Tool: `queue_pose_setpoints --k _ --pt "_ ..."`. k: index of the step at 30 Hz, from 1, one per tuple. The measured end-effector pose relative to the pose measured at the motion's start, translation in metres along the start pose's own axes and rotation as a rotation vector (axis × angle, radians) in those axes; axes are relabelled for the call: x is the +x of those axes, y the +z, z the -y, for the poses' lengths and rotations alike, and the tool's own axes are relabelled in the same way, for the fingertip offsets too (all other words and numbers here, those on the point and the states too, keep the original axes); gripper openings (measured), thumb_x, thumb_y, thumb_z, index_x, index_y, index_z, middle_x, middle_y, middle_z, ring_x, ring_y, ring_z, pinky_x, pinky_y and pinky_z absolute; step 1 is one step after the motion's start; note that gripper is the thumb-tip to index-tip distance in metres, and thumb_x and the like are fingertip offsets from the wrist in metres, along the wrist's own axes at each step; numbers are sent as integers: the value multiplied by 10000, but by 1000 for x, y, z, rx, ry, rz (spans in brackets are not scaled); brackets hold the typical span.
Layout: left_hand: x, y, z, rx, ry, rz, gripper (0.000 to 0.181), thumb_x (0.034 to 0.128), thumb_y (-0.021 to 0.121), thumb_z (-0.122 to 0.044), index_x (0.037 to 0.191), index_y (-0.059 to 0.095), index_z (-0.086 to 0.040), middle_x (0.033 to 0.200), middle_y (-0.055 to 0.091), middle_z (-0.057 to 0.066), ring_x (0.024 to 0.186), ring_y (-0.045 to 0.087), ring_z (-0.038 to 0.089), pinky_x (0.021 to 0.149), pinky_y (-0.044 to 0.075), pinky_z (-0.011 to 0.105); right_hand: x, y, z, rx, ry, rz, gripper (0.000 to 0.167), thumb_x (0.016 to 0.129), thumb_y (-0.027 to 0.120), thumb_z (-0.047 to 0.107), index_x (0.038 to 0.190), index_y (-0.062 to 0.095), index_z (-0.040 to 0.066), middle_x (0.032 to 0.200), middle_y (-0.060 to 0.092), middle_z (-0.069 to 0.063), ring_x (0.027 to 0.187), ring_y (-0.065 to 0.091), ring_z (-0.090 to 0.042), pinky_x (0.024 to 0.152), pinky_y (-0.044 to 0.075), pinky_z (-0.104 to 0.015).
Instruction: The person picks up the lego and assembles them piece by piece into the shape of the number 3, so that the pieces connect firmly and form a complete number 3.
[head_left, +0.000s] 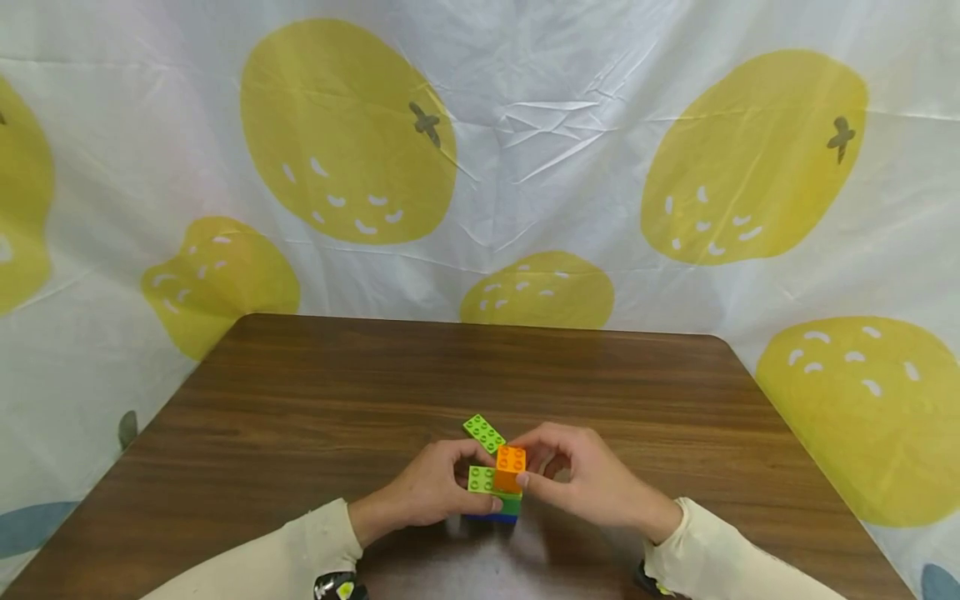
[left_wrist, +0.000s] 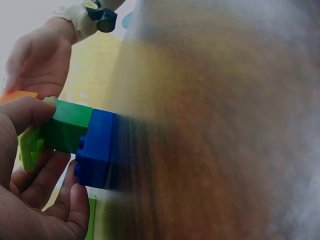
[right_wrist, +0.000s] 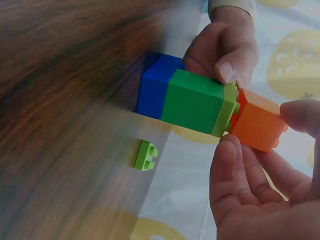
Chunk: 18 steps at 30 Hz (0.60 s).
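Pinched between thumb and fingers of my right hand [head_left: 600, 475] is an orange toy block [right_wrist: 257, 122] with studs. It sits over one end of a lime-green plate [head_left: 480, 479], slightly tilted in the right wrist view; whether it is pressed fully on cannot be told. That plate tops a green block [right_wrist: 192, 100], which stands on a blue block [left_wrist: 99, 150] on the tabletop. My left hand [head_left: 423, 487] grips this stack, its thumb on the near side. Just behind the stack lies a loose lime-green plate [head_left: 483, 433], studs up.
The brown wooden table [head_left: 360, 367] reaches back to a white curtain [head_left: 540, 142] printed with yellow fruit. Dark devices are strapped on both wrists, such as the left wrist device [head_left: 340, 586].
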<state>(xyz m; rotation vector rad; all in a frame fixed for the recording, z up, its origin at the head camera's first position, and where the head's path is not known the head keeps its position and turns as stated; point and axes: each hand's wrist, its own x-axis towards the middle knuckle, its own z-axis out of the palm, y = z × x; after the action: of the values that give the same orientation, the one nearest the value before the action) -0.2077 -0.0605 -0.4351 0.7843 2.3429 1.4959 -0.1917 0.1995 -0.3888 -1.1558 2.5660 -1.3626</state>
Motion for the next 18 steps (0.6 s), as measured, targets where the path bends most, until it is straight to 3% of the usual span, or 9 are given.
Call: queue_pose_setpoints --k 13,18 --pt "0 0 0 11 7 -1 355 837 889 -266 1122 735 -121 1106 759 19 854 703 97 762 578 219 -1 3 -6 -19 -43 -13 261 994 752 194 1252 725 166 1019 734 45 830 676 -66 694 603 -286" --pt "1 1 1 6 8 -5 362 830 895 -256 1119 734 -110 1108 763 28 855 713 89 763 582 217 -1 5 -7 -45 -75 -17 309 947 793 157 1247 722 180 1005 717 78 814 672 -49 673 607 -285"
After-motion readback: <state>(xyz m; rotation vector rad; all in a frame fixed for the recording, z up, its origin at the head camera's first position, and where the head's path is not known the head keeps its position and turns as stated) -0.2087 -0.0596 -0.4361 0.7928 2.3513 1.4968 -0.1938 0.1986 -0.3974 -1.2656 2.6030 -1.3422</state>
